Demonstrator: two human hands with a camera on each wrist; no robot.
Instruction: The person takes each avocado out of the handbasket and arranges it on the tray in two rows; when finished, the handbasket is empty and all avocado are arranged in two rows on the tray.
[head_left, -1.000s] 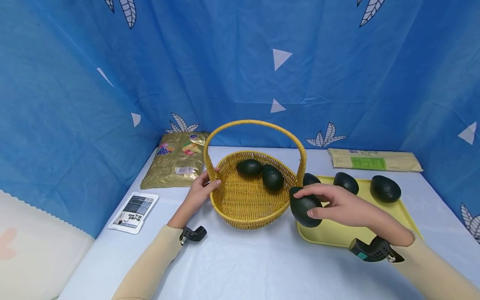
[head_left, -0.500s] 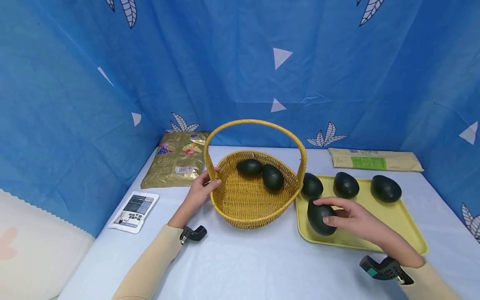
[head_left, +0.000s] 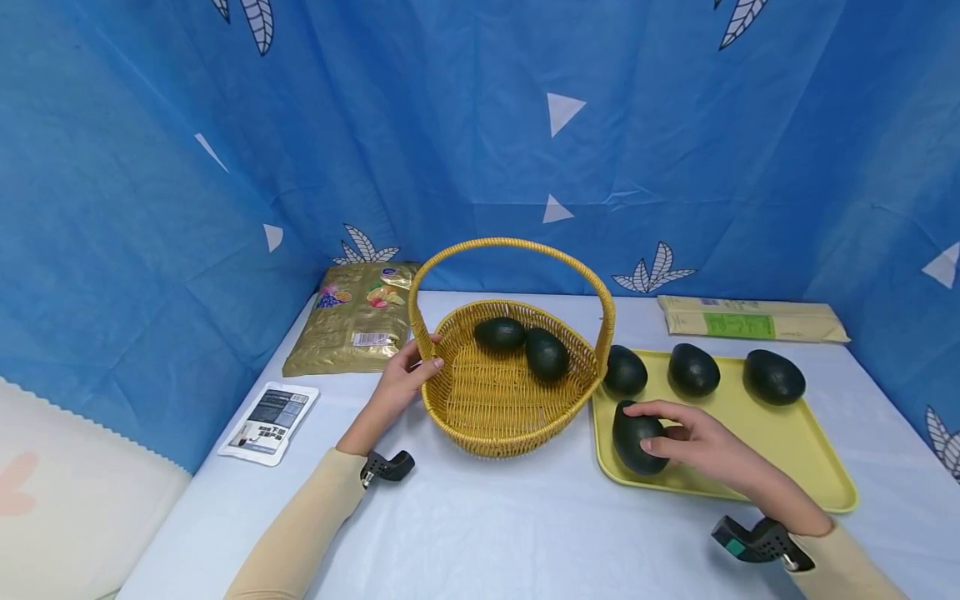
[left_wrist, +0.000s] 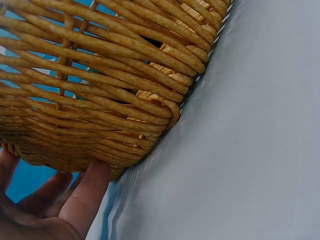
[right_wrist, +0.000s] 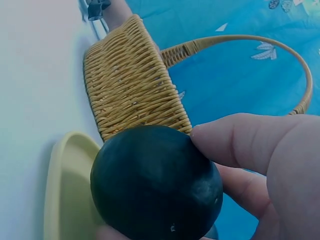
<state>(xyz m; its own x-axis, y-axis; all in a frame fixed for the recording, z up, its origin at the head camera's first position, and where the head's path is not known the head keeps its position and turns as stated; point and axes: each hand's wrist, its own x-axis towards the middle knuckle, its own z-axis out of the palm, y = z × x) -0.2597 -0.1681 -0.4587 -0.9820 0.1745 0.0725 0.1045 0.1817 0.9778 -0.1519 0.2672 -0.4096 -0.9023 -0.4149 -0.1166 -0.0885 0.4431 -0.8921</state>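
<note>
My left hand [head_left: 397, 385] holds the left rim of the yellow wicker basket [head_left: 487, 404], at the foot of its tall handle. Seen from the left wrist, its fingers [left_wrist: 85, 205] press against the woven side. Two dark green avocados lie inside the basket, one at the back [head_left: 500, 334] and one at the right [head_left: 547, 356]. My right hand [head_left: 697, 442] pinches another avocado [head_left: 632, 437] over the front left part of the yellow tray [head_left: 787, 446]. In the right wrist view that avocado [right_wrist: 155, 180] fills the middle, with the basket behind it.
Along the tray's back lie three more avocados: left [head_left: 626, 372], middle [head_left: 693, 370] and right [head_left: 774, 377]. A gold fruit-print bag [head_left: 352, 321] and a small white packet [head_left: 268, 423] lie left of the basket. A long beige packet [head_left: 750, 320] lies behind the tray.
My right hand has carried its avocado from beside the basket's right rim rightward and lower, over the tray; it has shifted only slightly in the last half second. The left hand stays put.
</note>
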